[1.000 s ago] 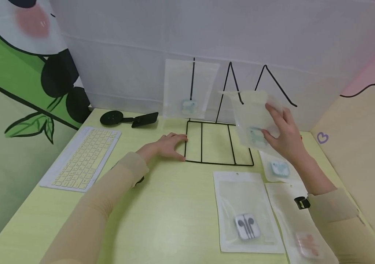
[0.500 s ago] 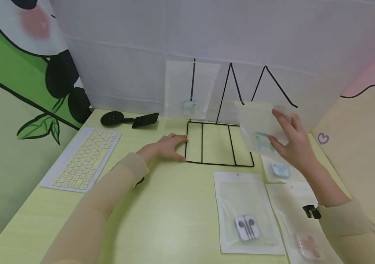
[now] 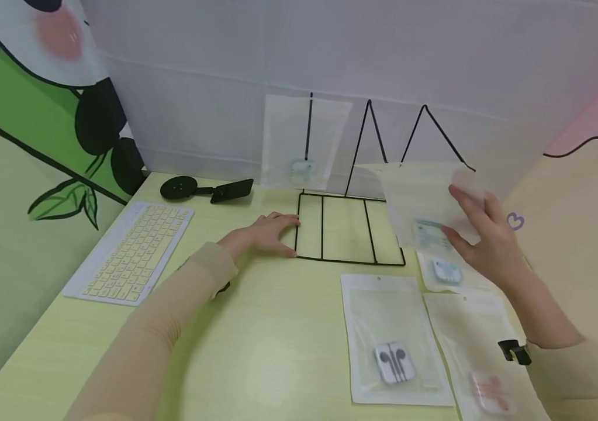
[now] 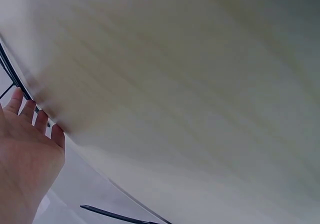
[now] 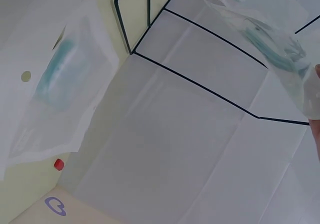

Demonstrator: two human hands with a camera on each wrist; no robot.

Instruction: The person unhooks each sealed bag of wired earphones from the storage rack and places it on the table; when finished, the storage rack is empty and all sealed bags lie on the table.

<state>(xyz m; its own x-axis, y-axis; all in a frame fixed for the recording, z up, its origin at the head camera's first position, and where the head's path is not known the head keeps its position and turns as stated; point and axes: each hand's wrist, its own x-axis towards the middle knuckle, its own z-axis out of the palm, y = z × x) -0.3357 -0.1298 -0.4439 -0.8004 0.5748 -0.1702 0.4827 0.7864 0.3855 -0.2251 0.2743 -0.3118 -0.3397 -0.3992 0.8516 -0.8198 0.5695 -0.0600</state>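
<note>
My left hand rests on the table with fingers and thumb spread against the left base wire of a black wire display rack. My right hand pinches the right side of a translucent zip bag holding a teal earphone case. The bag's upper edge overlaps the tip of the rack's right hook in the head view. Part of the bag shows at the right of the right wrist view. A similar bag hangs on the left hook; the middle hook carries no bag.
On the table at right lie a bag with white earphones, one with a pink case and one with a teal case. A white keyboard and a black folding stand are at left. A pale cloth stands behind.
My right hand has moved right and down with the bag, from near the middle hook to the right hook's tip. The left hand stays on the rack's base.
</note>
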